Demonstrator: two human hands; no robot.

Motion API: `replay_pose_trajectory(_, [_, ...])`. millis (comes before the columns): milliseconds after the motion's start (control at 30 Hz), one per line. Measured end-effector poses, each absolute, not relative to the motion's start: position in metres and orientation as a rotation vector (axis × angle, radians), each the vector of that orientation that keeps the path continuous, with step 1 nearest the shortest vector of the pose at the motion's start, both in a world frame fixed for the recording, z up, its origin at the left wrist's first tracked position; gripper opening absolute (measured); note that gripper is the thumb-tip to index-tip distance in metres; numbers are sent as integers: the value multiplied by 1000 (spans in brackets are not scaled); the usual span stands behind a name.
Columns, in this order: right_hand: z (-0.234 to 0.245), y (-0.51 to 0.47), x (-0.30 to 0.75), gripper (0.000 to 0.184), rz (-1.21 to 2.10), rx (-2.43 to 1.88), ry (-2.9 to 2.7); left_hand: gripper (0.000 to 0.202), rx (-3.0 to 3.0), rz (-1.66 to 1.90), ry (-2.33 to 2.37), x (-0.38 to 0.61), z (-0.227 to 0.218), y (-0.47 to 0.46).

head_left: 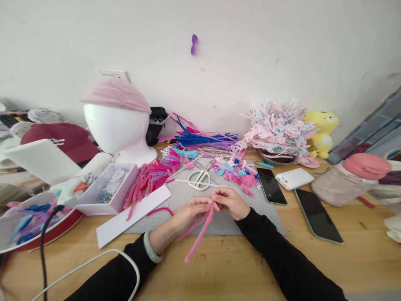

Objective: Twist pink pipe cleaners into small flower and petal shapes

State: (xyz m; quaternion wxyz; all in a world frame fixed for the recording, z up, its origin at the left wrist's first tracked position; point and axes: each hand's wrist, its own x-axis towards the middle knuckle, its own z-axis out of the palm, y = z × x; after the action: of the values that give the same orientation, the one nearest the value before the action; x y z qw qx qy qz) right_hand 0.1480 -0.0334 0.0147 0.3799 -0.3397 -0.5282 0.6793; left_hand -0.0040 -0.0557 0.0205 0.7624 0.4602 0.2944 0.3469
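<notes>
A pink pipe cleaner [200,240] is pinched between my two hands over the front of the grey cutting mat [266,219]. Its fuzzy ends hang down toward the table edge. My left hand [192,214] closes on it from the left, thumb and fingertips together. From the right, my right hand [230,201] grips its upper part, where the fingers hide the bend. Just beyond the hands lie white-handled scissors [199,180]. A darker pink pipe cleaner [160,210] curves on the mat near my left hand.
Bundled pipe cleaners [153,169] and small fuzzy flowers [236,169] lie behind. At left are a glue gun [67,190], a bead box [120,200] and a white mannequin head [115,129]. Phones [318,215], a power bank [294,179] and a decorated headpiece [278,133] stand right.
</notes>
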Motion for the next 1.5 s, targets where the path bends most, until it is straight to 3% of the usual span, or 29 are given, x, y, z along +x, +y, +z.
replay_pose_trajectory(333, [8, -29, 146, 23, 1541, -1008, -1380, 22, 995, 804, 715, 3, 16, -54])
replay_pose_trajectory(600, [9, -36, 141, 20, 1197, -1080, -1393, 21, 993, 1139, 948, 3, 13, -47])
replay_pose_trajectory(967, [13, -43, 125, 22, 1608, -952, -1106, 22, 1120, 1179, 939, 4, 17, -52])
replay_pose_trajectory(1300, [15, -45, 132, 15, 1116, -1120, -1481, 22, 1350, 1088, 1130, -7, 29, -41])
replay_pose_trajectory(1500, [20, -45, 132, 16, 1131, -1143, -1482, 18, 1388, 1038, 1092, -8, 26, -40])
